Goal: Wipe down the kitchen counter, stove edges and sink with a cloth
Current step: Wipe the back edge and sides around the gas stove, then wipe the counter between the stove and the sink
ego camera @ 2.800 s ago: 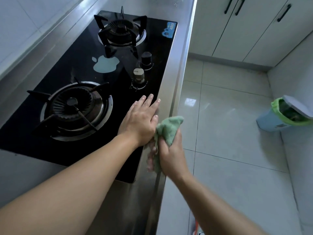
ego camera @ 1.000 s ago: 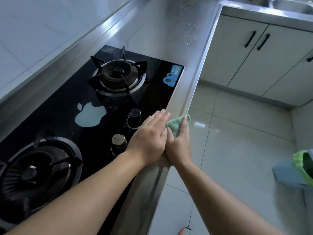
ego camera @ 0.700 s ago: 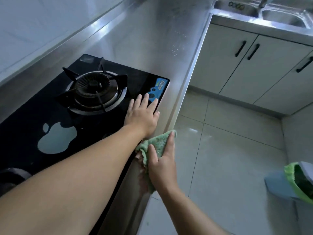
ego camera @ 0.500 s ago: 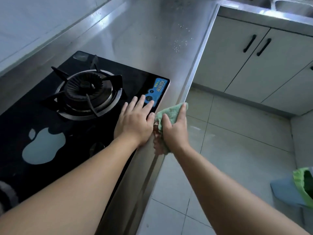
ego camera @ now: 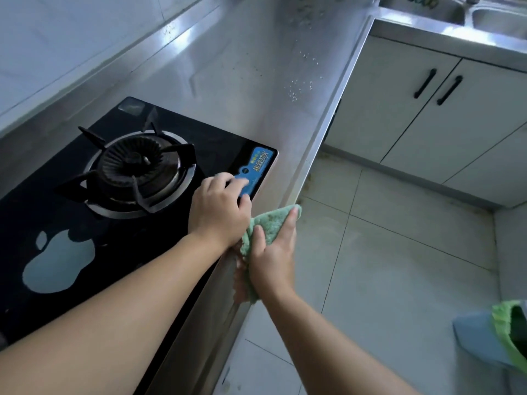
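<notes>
A black glass gas stove (ego camera: 71, 232) is set into the steel counter (ego camera: 242, 67). My left hand (ego camera: 219, 209) rests flat on the stove's front right corner, fingers on a blue sticker (ego camera: 256, 169). My right hand (ego camera: 273, 252) presses a green cloth (ego camera: 271, 223) with a pink underside against the counter's front edge strip, just right of the stove. The steel sink (ego camera: 456, 12) is at the top right, partly out of frame.
Water droplets (ego camera: 299, 86) lie on the counter beyond the stove. White cabinet doors with black handles (ego camera: 439, 85) stand under the sink. The tiled floor (ego camera: 385, 266) lies to the right, with a blue bin lined in green (ego camera: 496, 337) at the lower right.
Both hands have moved along the counter's front edge from beside the stove knobs to the stove's far right corner. In the last half second the cloth slid slightly back toward me.
</notes>
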